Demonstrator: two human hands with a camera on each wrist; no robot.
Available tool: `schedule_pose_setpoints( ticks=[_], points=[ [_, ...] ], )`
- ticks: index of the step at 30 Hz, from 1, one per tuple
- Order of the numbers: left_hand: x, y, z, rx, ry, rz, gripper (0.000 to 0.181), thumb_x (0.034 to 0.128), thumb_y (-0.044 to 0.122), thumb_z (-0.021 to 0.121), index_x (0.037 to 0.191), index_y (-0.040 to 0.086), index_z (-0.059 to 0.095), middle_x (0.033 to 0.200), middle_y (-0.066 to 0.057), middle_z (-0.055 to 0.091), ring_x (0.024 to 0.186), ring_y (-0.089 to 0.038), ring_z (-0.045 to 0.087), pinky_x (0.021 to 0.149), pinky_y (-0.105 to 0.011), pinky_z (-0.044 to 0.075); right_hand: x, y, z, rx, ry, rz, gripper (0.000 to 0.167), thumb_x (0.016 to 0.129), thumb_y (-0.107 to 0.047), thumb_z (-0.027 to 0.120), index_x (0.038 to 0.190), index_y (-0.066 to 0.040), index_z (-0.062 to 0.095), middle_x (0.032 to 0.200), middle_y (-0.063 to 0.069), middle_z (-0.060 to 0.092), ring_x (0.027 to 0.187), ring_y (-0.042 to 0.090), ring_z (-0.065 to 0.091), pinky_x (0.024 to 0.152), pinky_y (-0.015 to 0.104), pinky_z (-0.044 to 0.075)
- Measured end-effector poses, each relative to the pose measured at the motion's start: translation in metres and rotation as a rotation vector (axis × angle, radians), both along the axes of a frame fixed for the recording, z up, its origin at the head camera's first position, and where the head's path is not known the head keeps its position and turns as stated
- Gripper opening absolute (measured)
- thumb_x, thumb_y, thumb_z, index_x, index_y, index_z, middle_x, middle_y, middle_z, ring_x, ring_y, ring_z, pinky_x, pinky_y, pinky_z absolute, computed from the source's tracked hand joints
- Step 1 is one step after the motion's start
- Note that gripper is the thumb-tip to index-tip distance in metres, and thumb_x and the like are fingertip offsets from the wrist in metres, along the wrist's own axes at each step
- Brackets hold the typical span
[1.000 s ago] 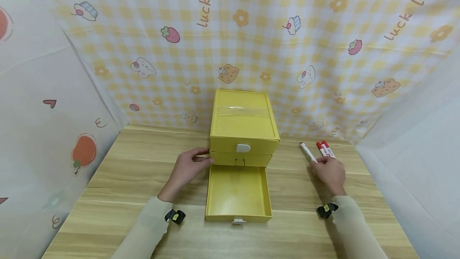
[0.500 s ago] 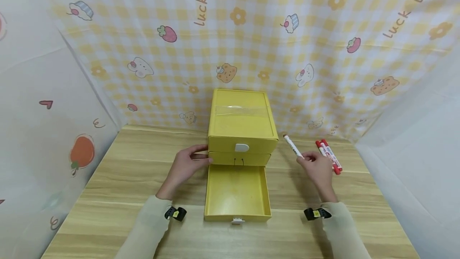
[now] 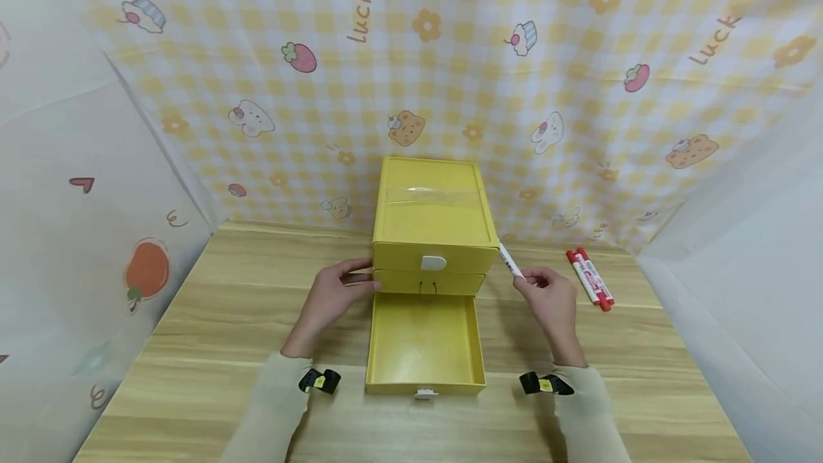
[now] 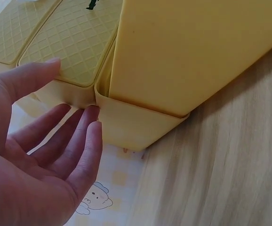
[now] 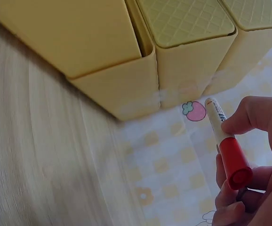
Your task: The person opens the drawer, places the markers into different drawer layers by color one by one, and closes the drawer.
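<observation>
A yellow drawer unit (image 3: 440, 223) stands against the cloth backdrop, its bottom drawer (image 3: 424, 349) pulled out and its bare floor showing. My left hand (image 3: 331, 306) is at the unit's left side; in the left wrist view the extended fingers (image 4: 86, 146) reach along the side of the middle drawer (image 4: 72, 47), with the thumb near its front corner. Right of the unit, my right hand (image 3: 553, 302) pinches a white marker (image 5: 218, 122) with a red cap (image 5: 232, 157) between thumb and fingers. The marker's far tip meets the unit's edge in the head view; contact cannot be told.
Two more red-and-white markers (image 3: 591, 279) lie side by side on the wooden table (image 3: 643, 370), farther right. A white handle tab (image 3: 426, 394) sticks out from the front of the bottom drawer. Patterned cloth (image 3: 308, 120) hangs behind the table.
My right hand has taken up the marker and carried it left toward the drawer unit, away from the other two. The left hand has stayed at the unit's side.
</observation>
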State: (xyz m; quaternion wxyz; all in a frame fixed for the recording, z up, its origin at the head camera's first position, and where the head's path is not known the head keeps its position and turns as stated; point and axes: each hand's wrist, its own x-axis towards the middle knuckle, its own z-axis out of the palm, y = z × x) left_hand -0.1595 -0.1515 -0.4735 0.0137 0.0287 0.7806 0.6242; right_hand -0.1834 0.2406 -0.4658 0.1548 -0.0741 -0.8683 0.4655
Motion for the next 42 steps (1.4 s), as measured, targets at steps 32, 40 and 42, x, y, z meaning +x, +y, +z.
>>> schedule_pose_setpoints(
  ticks=[32,40,42],
  points=[
    [0.002,0.004,0.001,0.04,-0.026,0.017,0.055,0.0973,0.015,0.086,0.148,0.003,0.068,0.138,-0.018,0.074,0.126,-0.034,0.072,0.098,-0.04,0.062,0.015,0.02,0.03,-0.026,-0.104,0.2,0.021,0.094,-0.01,0.083,0.106,0.006,0.078,0.086,0.001,0.069,0.077,0.013,0.057,0.062,0.025,0.045],
    [0.004,0.003,0.002,0.027,-0.032,0.018,0.056,0.0977,0.016,0.086,0.149,0.004,0.068,0.138,-0.017,0.074,0.126,-0.033,0.073,0.099,-0.043,0.061,0.028,0.034,0.047,0.114,0.013,0.273,0.01,0.091,-0.005,0.083,0.1,-0.001,0.08,0.082,0.002,0.066,0.073,0.012,0.056,0.061,0.024,0.043],
    [0.006,0.003,0.002,0.021,-0.028,0.018,0.056,0.0978,0.016,0.086,0.149,0.004,0.068,0.14,-0.017,0.073,0.127,-0.033,0.072,0.1,-0.044,0.061,0.032,0.038,0.051,0.153,0.051,0.287,0.008,0.09,-0.003,0.083,0.097,-0.003,0.08,0.081,0.0,0.065,0.072,0.011,0.056,0.061,0.024,0.044]
  ],
)
